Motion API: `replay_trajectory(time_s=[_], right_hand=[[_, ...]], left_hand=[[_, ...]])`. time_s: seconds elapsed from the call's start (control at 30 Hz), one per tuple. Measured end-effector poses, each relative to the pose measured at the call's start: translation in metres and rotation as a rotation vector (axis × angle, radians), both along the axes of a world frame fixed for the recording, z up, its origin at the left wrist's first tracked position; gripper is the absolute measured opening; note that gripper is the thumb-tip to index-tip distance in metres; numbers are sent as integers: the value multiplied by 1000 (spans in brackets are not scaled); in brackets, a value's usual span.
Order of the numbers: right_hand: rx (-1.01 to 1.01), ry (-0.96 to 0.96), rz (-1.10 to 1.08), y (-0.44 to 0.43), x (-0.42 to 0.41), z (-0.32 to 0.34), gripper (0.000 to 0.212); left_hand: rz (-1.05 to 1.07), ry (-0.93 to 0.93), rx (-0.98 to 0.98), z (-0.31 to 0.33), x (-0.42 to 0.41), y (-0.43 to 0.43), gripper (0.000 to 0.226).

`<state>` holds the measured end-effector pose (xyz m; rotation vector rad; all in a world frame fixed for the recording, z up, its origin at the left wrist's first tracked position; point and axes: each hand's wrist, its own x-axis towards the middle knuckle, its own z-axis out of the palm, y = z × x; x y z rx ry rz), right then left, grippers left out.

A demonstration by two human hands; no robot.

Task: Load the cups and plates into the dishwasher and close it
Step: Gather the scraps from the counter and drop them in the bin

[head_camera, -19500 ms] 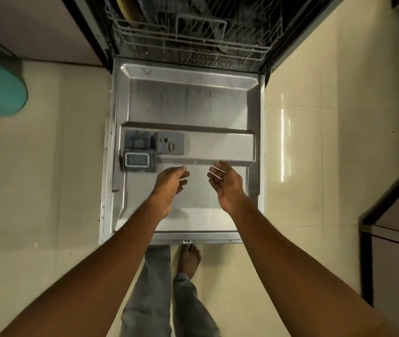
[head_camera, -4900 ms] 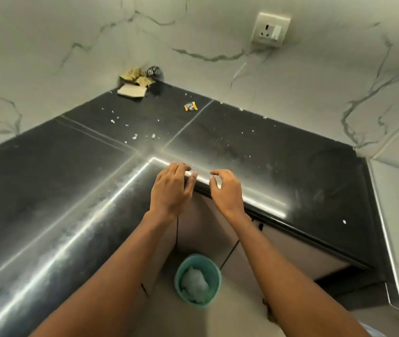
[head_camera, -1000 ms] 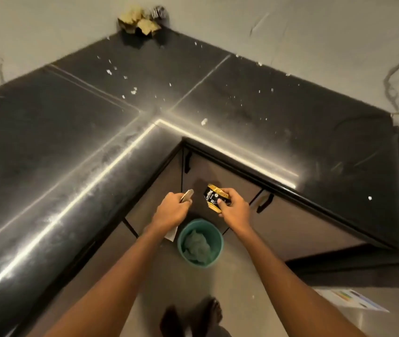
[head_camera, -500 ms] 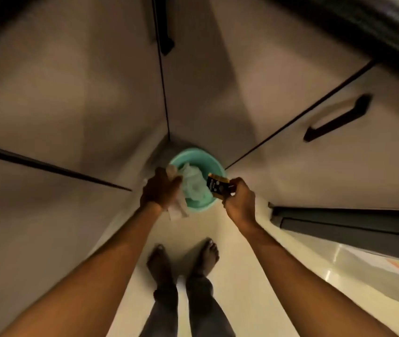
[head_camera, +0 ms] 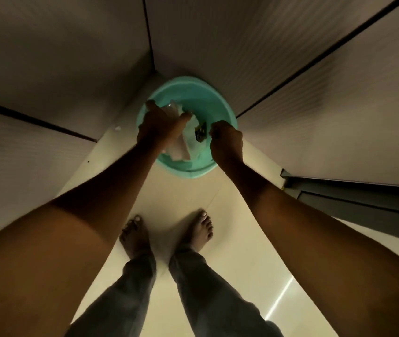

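Dishwasher, cups and plates are all out of sight at this moment; you are looking straight down at a teal plastic bin (head_camera: 220, 100) standing on the pale floor tiles, tucked into the corner where two matte cabinet fronts (head_camera: 291, 40) meet. Half a second ago you held your scraps at the bin's near rim; now both hands have moved over its mouth. Your left hand (head_camera: 160, 126) is curled loosely around crumpled white paper (head_camera: 184, 144), soft and creased, which hangs down into the bin. Your right hand (head_camera: 226, 142) is bunched into a near fist, its fingertips pinching a small dark wrapper (head_camera: 201, 135) with a glint of gold, thin and stiff-looking. Neither piece has been let go. My reading is that this is a tidying detour, and the loading waits until you turn away from this corner. The bin is round, smooth and shiny, already holding pale crumpled rubbish. Your bare feet (head_camera: 203, 227) stand just below it on glossy tile.
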<state>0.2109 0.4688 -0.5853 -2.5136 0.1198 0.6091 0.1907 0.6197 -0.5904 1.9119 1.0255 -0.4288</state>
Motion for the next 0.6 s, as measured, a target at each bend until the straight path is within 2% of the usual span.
replay_trajectory(time_s=[0.07,0.13,0.37,0.6], right_hand=[[10,-49,-20,0,0,3,29],[31,-83,-62,-5,-4,12,27],[152,-65,-181,-23,-27,80,22],[148,-157,-156,-19,-36,182,18]], left_hand=[[14,-27,20,3,-2,3,112],[11,-59,10,12,-8,6,109],[-305,-148,114,83,-40,10,55],[-443,-259,253,198,-61,6,37]])
